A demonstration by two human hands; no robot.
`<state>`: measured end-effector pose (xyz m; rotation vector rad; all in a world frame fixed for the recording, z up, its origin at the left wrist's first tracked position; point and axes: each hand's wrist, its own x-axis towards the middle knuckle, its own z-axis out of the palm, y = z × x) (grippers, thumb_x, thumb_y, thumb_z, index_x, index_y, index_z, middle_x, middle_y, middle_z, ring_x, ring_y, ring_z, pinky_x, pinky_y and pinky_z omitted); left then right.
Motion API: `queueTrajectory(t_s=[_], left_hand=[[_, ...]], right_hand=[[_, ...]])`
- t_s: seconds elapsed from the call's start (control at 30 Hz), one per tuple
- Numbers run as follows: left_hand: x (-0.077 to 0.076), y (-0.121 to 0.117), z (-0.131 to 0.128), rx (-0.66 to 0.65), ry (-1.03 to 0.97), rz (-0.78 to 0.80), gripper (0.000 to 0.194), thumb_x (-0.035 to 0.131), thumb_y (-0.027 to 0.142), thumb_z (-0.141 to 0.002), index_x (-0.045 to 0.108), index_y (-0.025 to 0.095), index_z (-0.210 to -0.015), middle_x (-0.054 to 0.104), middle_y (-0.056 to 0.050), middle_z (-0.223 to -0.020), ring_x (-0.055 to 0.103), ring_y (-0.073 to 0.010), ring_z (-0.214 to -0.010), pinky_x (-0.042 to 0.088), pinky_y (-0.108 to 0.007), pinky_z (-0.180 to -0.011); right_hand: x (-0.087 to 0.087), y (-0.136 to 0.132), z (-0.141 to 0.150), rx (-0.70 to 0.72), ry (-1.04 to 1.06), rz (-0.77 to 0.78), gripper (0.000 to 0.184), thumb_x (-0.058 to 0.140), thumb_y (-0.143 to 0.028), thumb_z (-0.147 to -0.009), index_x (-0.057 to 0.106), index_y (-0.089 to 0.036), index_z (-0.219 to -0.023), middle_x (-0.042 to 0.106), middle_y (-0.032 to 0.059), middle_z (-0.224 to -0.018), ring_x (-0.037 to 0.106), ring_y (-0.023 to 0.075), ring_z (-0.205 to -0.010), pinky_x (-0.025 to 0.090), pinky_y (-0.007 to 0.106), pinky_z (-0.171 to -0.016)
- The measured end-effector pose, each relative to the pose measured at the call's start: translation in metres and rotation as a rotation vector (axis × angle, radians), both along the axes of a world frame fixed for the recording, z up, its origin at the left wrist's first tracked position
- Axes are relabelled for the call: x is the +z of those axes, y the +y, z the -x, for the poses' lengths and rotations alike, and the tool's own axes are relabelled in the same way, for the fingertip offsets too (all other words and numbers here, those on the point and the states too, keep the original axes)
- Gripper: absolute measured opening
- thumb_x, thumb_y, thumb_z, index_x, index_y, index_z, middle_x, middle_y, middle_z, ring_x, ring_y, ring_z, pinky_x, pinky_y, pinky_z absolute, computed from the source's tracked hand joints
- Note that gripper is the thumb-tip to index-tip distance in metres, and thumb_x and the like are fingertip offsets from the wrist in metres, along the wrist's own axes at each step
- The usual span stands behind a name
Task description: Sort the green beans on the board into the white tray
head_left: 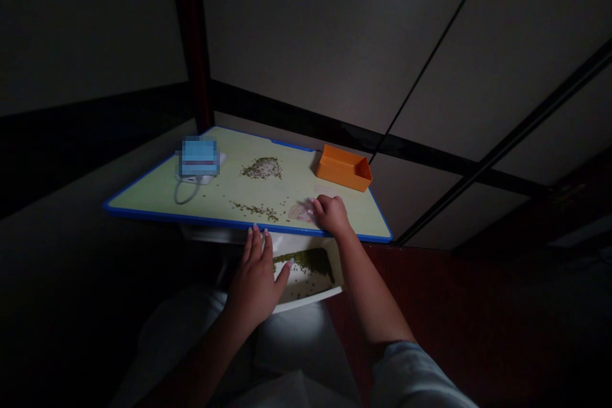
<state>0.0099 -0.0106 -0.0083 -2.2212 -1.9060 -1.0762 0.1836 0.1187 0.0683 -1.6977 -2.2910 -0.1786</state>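
Note:
A pale green cutting board with a blue rim [210, 204] lies ahead of me, tilted in view. My right hand [329, 215] rests on it with curled fingers, beside a pale pink, onion-like piece [300, 211]. Small green beans form a heap [261, 168] and a loose strip [253, 210] on the board. My left hand [255, 277] has its fingertips at the board's front rim, fingers apart, above a white tray [306, 290] holding green beans. The thumb reaches over the tray.
A blurred blue object with a grey cable [198, 156] lies at the board's far left. An orange plastic box [343, 168] stands at its far right corner. A dark post [191, 32] rises behind the board, and a reddish-brown surface [430, 293] lies to the right.

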Motion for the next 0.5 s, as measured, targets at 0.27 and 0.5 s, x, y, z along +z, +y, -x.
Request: queueTrajectory(t_s=[0.27, 0.5], left_hand=[[-0.0014, -0.0002, 0.0, 0.007, 0.002, -0.014, 0.073, 0.045, 0.047, -0.086, 0.032, -0.001, -0.139, 0.024, -0.029, -0.15, 0.014, -0.0353, -0.142, 0.031, -0.05, -0.11], [-0.003, 0.0004, -0.0011, 0.008, -0.004, -0.03, 0.074, 0.046, 0.047, -0.085, 0.031, -0.001, -0.139, 0.024, -0.029, -0.15, 0.014, -0.0352, -0.142, 0.033, -0.051, -0.109]], right_hand=[[-0.0026, 0.0006, -0.0063, 0.07, 0.025, 0.017, 0.04, 0.038, -0.038, -0.097, 0.067, -0.018, -0.078, 0.071, 0.0053, -0.076, 0.057, 0.013, -0.066, 0.027, 0.024, -0.063], [-0.004, 0.0016, -0.0004, -0.062, -0.008, -0.002, 0.038, 0.038, -0.039, -0.096, 0.068, -0.019, -0.082, 0.071, 0.0069, -0.077, 0.059, 0.0148, -0.067, 0.025, 0.026, -0.062]])
